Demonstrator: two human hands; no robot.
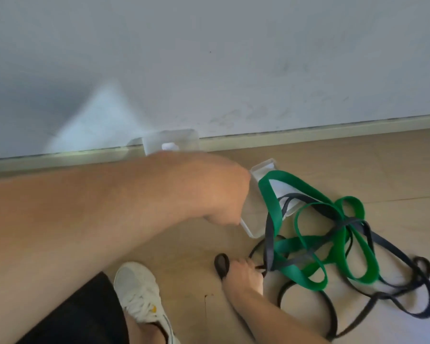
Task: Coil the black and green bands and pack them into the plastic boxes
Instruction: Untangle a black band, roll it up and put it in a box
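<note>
Nearest the camera, a white sneaker stands on the wooden floor, below and left of the tangle of bands. Just right of the shoe, the right hand reaches to the near left edge of the tangle; its fingers are curled and clamped on a black band, a loop of which sticks out to the left of the hand. The rest of the black band trails loose over the floor, running through and to the right of the tangle and down toward the bottom edge.

The green band lies uncoiled in several wide loops in the middle of the tangle, interlaced with the dark straps; its far loop rests over a clear plastic box.

Left of the tangle, the left arm crosses the view and the left hand hangs over the near end of that clear box; its fingers are curled downward against the box's edge, though blur keeps me from telling whether they truly hold it.

Beyond the left hand, farther from the tangle, a second clear plastic box stands against the skirting board at the foot of the grey wall
</note>
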